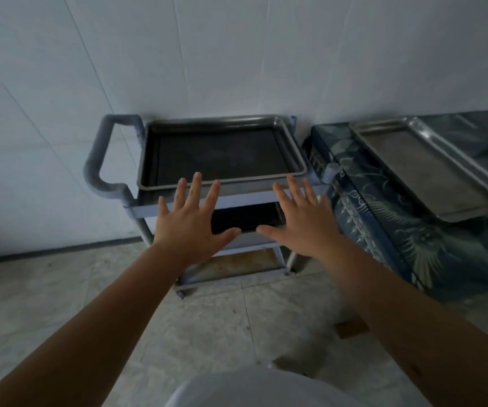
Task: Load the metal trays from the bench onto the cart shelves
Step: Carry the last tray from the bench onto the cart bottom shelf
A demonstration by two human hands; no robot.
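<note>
Both hands out in front, palms down, fingers spread, nothing in either. Left hand (191,220) hovers just short of the near rim of the dark tray (222,152) on the cart's top shelf; fingertips overlap that rim in view, can't tell if they touch. Right hand (301,221) sits level w/ the left, thumbs pointing at each other w/ a small gap between. Cart (137,205) stands beyond both hands, against the white wall (237,54); its grey handle (101,160) is up and left of the left hand. Between and behind the two hands, a second dark tray (245,217) shows on the middle shelf, partly hidden by them. Bottom shelf (237,264) visible below the wrists, looks rusty, no tray seen on it. To the right of the right hand, well apart: bench w/ blue patterned cover (413,230), one shiny metal tray (422,165) lying flat on top. Floor (46,289) under the forearms is pale tile.
</note>
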